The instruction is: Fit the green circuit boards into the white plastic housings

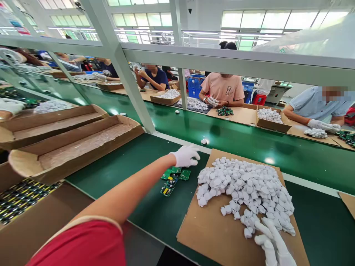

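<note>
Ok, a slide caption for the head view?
Gloved left hand reaches past green circuit boards; right hand rests by white parts on cardboard.

Green table [144,207] running left to right. Near right, flat cardboard sheet [210,232] heaped with small white parts [246,192]. Just left of it, green circuit boards [173,179] lying straight on the surface. Far left, long open cardboard boxes [80,144]. One small white piece [204,141] alone on the belt beyond.

Matt brown cardboard sheet [210,236]; glossy green belt [249,144]; white cloth gloves.
</note>
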Tool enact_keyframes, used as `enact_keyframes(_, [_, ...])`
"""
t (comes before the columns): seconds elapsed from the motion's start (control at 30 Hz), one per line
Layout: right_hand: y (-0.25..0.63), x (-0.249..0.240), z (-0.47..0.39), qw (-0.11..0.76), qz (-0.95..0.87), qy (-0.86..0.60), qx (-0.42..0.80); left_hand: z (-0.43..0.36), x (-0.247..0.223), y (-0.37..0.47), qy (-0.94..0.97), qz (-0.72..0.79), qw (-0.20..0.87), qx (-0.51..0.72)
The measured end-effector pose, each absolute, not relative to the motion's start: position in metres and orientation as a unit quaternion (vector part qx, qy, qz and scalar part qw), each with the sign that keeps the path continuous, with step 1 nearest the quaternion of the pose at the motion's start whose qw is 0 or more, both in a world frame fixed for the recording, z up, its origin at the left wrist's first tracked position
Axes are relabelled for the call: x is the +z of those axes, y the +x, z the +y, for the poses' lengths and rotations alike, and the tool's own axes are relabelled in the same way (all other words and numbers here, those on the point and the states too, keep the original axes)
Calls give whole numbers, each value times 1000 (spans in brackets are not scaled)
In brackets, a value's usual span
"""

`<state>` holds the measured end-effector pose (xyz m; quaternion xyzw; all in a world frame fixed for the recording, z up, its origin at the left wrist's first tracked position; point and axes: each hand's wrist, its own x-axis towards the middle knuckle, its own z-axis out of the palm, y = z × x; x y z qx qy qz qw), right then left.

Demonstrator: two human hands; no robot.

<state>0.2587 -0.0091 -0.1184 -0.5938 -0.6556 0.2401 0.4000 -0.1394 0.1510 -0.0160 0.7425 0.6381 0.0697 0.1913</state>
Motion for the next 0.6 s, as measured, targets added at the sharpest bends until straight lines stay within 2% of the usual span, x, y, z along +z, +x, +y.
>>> enact_keyframes(0.13, [252, -104, -8, 382, -676, -596, 205, 101, -21, -143, 793, 598, 101, -64])
enact_keyframes(0.2, [249, -96, -10, 377, -680, -603, 180, 89, -27, -141, 793, 599, 61, -92])
enact_keyframes(0.27, [247, -92, -13, 393, -677, -595, 180, 83, -30, -140, 788, 611, 36, -71])
enact_keyframes(0.37, [248, -92, -14, 410, -671, -594, 173, 71, -23, -137, 774, 630, 55, 41])
enact_keyframes(0.43, [249, -93, -13, 385, -688, -601, 129, 58, -13, -129, 745, 633, 145, 152])
enact_keyframes(0.6, [240, -84, 0, 292, -732, -615, 29, 16, -6, -68, 537, 530, 554, 352])
